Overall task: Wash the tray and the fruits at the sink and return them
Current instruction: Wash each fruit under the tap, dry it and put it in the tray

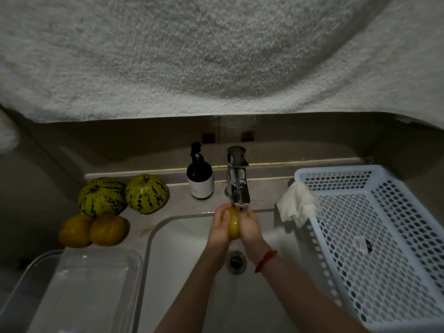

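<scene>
A yellow fruit (pixel 233 224) sits between my two hands under the spout of the chrome tap (pixel 237 182), over the white sink (pixel 182 272). My left hand (pixel 219 230) grips its left side and my right hand (pixel 251 230) grips its right side. On the counter to the left lie two striped green-yellow melons (pixel 102 195) (pixel 147 193) and two orange fruits (pixel 75 230) (pixel 109 230). A clear plastic tray (pixel 96 284) stands at the lower left beside the sink.
A dark soap pump bottle (pixel 200 179) stands left of the tap. A pale blue perforated basket (pixel 374 248) fills the right counter, with a crumpled white cloth (pixel 298 203) on its near corner. A grey towel (pixel 216 56) hangs across the top of the view.
</scene>
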A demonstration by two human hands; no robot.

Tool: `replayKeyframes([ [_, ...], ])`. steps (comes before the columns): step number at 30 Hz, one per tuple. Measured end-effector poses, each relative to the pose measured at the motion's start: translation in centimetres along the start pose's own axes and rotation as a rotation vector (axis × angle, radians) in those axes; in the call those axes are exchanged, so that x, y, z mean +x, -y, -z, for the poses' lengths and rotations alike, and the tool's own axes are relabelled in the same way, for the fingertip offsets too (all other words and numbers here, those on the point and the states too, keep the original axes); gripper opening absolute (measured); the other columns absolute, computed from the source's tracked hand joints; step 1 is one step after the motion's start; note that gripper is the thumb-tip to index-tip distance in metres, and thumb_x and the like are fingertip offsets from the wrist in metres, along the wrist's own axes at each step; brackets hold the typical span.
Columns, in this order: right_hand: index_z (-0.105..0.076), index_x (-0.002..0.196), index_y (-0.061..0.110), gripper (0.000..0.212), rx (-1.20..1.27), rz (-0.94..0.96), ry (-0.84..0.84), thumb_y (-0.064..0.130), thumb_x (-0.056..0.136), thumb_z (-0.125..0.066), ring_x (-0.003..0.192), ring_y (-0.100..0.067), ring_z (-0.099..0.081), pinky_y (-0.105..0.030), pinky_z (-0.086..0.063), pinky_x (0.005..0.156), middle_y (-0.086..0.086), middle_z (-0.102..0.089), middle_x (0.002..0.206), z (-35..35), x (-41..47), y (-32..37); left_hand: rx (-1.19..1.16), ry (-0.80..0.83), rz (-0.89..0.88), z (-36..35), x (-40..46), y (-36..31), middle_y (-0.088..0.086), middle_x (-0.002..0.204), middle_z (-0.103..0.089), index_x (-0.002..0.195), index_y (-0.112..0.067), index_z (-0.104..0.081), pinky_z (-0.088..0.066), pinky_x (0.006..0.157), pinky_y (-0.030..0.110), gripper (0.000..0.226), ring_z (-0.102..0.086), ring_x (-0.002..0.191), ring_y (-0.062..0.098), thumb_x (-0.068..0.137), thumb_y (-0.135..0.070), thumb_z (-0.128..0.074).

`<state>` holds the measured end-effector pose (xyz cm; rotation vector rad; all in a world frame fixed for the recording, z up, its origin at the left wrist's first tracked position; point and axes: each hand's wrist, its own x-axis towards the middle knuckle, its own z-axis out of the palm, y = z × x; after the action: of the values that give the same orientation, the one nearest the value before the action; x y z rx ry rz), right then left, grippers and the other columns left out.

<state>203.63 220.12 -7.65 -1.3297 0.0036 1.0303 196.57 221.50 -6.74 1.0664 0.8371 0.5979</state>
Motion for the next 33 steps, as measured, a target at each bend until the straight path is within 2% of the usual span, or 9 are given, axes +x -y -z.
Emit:
replayKeyframes([
  [7,-0.059,0.112,0.021,0.024,-0.793,0.727,0.305,0.025,0.089,-0.054,0.093,0.003,-0.053,-0.009,-0.041,0.083,0.014,-0.052,0.101,4.3,-1.9,-0.6,0.096,-0.027,0.494,-0.3,1.9,-1.6,0.01,0.087,-0.061,0.113,-0.011,-0.054,-0.049,0.058,0.029,0.057,-0.058,0.077,0.021,0.098,-0.056,-0.022],
  [10,-0.059,0.1,0.023,0.012,-0.845,0.671,0.253,0.03,0.092,-0.053,0.083,-0.005,-0.058,-0.022,-0.048,0.073,0.006,-0.058,0.091,5.2,-1.6,0.1,0.297,-0.073,0.367,-0.7,2.7,-0.5,0.014,0.104,-0.062,0.105,-0.014,-0.056,-0.051,0.084,0.038,0.056,-0.061,0.096,0.029,0.096,-0.058,-0.024],
  [13,-0.054,0.082,0.025,0.019,-0.789,0.488,0.026,0.032,0.096,-0.043,0.066,-0.017,-0.058,-0.026,-0.046,0.055,-0.001,-0.056,0.071,4.3,-1.1,0.8,0.299,-0.122,0.153,-1.2,2.0,1.1,0.015,0.097,-0.063,0.093,-0.022,-0.058,-0.053,0.08,0.039,0.04,-0.062,0.09,0.03,0.098,-0.049,-0.03],
  [18,-0.05,0.085,0.02,0.037,-0.696,0.038,-0.11,0.048,0.098,-0.029,0.064,-0.025,-0.057,-0.02,-0.042,0.037,-0.011,-0.056,0.085,1.9,-0.6,1.7,0.173,-0.117,-0.081,-0.7,0.9,1.6,0.013,0.106,-0.055,0.102,-0.025,-0.052,-0.05,0.079,0.032,0.016,-0.056,0.096,0.026,0.101,-0.029,-0.036],
  [21,-0.049,0.112,0.012,0.047,-0.233,-0.328,-0.019,0.053,0.097,-0.032,0.082,-0.027,-0.058,-0.031,-0.05,0.053,-0.017,-0.055,0.108,0.8,-0.8,1.8,0.139,-0.018,-0.098,-0.3,0.2,0.9,-0.011,0.106,-0.048,0.115,-0.034,-0.042,-0.05,0.068,0.013,0.023,-0.052,0.095,0.01,0.098,-0.019,-0.045],
  [23,-0.048,0.12,0.013,0.045,-0.062,-0.355,0.033,0.05,0.095,-0.039,0.104,-0.033,-0.055,-0.042,-0.05,0.073,-0.018,-0.053,0.118,0.7,-0.6,1.4,0.148,-0.059,-0.096,-0.3,0.1,0.7,-0.006,0.108,-0.049,0.117,-0.032,-0.042,-0.053,0.078,0.025,0.025,-0.053,0.1,0.017,0.097,-0.017,-0.047],
  [25,-0.045,0.128,0.016,0.041,-0.149,-0.175,0.105,0.044,0.098,-0.037,0.109,-0.032,-0.055,-0.042,-0.051,0.079,-0.016,-0.053,0.121,1.2,-0.6,0.6,0.178,-0.118,-0.059,-0.5,0.4,0.2,0.005,0.111,-0.051,0.115,-0.026,-0.044,-0.053,0.083,0.039,0.017,-0.055,0.101,0.024,0.099,-0.021,-0.042],
  [29,-0.036,0.137,0.023,0.041,-0.744,0.328,0.264,0.036,0.099,-0.038,0.089,-0.014,-0.062,-0.016,-0.05,0.069,-0.006,-0.061,0.104,3.7,-1.7,-0.3,0.286,-0.171,0.024,-0.1,1.5,-0.2,0.007,0.097,-0.057,0.107,-0.021,-0.047,-0.053,0.053,0.024,0.027,-0.058,0.081,0.017,0.101,-0.039,-0.029],
  [33,-0.035,0.142,0.011,0.046,-1.124,0.603,0.349,0.027,0.099,-0.042,0.126,-0.022,-0.04,-0.021,-0.029,0.102,-0.012,-0.042,0.137,5.2,-1.5,0.1,0.119,-0.246,0.3,-0.6,2.3,0.2,0.019,0.106,-0.061,0.117,-0.006,-0.054,-0.049,0.082,0.043,0.046,-0.059,0.099,0.031,0.1,-0.042,-0.033],
])
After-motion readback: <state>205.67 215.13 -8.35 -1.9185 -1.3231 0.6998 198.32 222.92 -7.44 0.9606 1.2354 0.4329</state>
